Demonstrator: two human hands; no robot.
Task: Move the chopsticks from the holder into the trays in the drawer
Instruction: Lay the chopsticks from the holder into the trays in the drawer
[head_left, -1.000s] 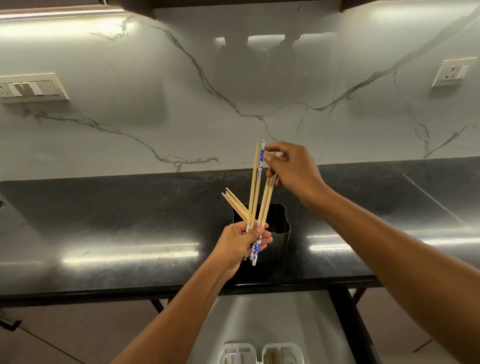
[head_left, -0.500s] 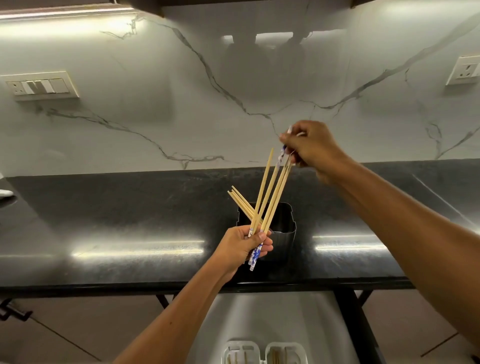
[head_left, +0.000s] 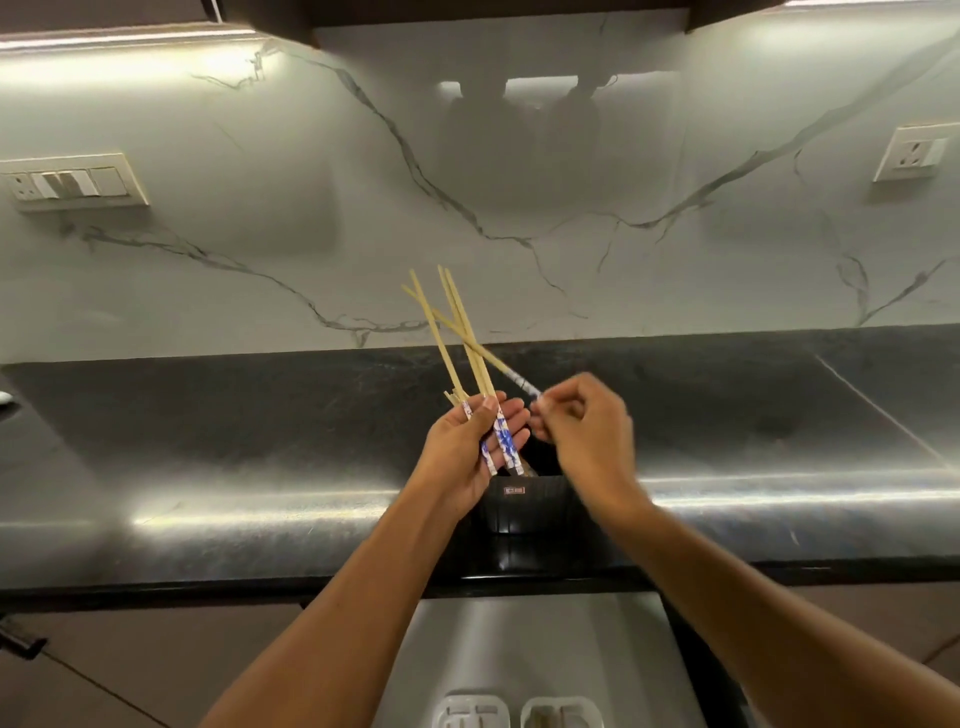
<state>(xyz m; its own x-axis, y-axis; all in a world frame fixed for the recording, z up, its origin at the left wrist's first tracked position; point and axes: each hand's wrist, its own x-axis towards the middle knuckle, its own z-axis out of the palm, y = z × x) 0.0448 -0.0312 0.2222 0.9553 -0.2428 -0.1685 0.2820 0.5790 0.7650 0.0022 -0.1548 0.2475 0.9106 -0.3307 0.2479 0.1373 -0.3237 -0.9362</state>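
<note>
My left hand (head_left: 467, 441) holds a bundle of bamboo chopsticks (head_left: 457, 332) with blue-and-white patterned ends, tips pointing up and away. My right hand (head_left: 582, 426) pinches the patterned end of one chopstick (head_left: 498, 364) that lies across the bundle, slanting up to the left. The black holder (head_left: 524, 512) stands on the counter just below both hands, mostly hidden by them. Two white trays (head_left: 470, 709) show at the bottom edge in the open drawer (head_left: 519, 644).
A dark polished counter (head_left: 234, 447) runs across the view, with a marble backsplash behind it. A switch panel (head_left: 72, 182) is on the wall at left and a socket (head_left: 917, 153) at right. A dark handle (head_left: 21, 642) pokes out at lower left.
My right hand has come down from above the holder to beside my left hand, bringing a chopstick across the bundle. The bundle in my left hand has swung to point up and left.
</note>
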